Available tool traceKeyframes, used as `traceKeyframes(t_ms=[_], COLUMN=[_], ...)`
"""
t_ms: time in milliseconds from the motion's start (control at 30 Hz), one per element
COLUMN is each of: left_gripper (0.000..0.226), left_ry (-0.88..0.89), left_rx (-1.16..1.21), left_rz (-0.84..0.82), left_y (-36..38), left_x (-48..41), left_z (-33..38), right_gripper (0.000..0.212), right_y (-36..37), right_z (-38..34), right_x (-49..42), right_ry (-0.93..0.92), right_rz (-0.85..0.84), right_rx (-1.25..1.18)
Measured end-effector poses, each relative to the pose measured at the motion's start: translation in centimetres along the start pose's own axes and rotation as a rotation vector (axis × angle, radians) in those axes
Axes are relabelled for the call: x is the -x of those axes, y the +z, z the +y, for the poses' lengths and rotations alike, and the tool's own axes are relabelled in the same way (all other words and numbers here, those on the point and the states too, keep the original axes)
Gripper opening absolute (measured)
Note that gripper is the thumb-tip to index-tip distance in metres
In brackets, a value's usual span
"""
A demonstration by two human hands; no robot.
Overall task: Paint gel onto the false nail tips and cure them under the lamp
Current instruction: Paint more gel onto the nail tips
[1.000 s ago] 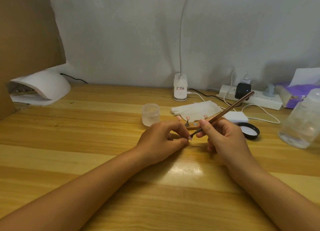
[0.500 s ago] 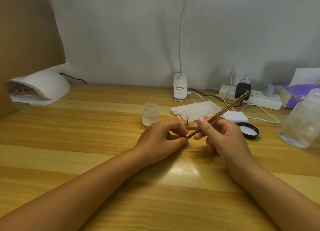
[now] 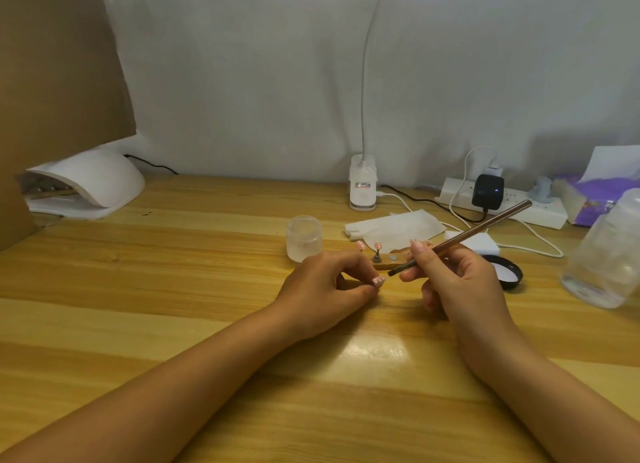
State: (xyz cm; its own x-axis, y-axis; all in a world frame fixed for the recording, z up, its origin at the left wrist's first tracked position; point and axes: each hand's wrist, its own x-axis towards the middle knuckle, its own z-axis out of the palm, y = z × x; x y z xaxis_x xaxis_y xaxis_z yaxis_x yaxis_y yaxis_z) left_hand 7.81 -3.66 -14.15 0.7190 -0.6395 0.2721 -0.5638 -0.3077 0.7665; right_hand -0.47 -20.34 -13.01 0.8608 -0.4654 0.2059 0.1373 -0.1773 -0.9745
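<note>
My left hand [image 3: 325,289] pinches a small pink false nail tip [image 3: 378,281] between thumb and forefinger, low over the wooden table. My right hand [image 3: 457,282] grips a thin brown gel brush [image 3: 478,232] like a pen; its dark tip [image 3: 393,272] hovers just right of the held nail, a short gap away. Behind my hands a small wooden stand [image 3: 389,261] carries more pink nail tips [image 3: 377,246] on pegs. The white curing lamp [image 3: 90,182] sits at the far left of the table.
A frosted jar [image 3: 304,238] stands behind my left hand, its black lid [image 3: 507,272] lying right of my right hand. White tissues [image 3: 394,228], a clip lamp base [image 3: 362,187], a power strip [image 3: 502,199], a clear plastic bottle [image 3: 609,254] and a cardboard panel [image 3: 59,81] surround the work spot.
The brush tip has drawn back a little from the nail tip, which it was touching a second ago. The brush handle has dropped to a flatter angle. My left hand stays put.
</note>
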Motion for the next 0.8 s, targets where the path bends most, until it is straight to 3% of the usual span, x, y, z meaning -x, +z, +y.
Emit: traceKeyframes(t_ms=[200,367,567,800], left_gripper=[0.008,0.010,0.012,0.013], left_ry=[-0.001,0.005,-0.005,0.005], left_rx=[0.000,0.040,0.062,0.031], left_rz=[0.000,-0.002,0.003,-0.008], left_y=[-0.03,0.04,0.09,-0.01], left_x=[-0.08,-0.12,-0.12,-0.14], left_z=[-0.11,-0.01,0.07,0.06], right_gripper=[0.025,0.016,0.019,0.017], right_y=[0.27,0.16,0.04,0.27], right_z=[-0.31,-0.01,0.07,-0.31], right_x=[0.40,0.30,0.07,0.40], right_ry=[-0.034,-0.060,-0.023,-0.031], right_rz=[-0.118,-0.071,0.030,-0.110], right_rx=[0.051,0.076,0.020,0.027])
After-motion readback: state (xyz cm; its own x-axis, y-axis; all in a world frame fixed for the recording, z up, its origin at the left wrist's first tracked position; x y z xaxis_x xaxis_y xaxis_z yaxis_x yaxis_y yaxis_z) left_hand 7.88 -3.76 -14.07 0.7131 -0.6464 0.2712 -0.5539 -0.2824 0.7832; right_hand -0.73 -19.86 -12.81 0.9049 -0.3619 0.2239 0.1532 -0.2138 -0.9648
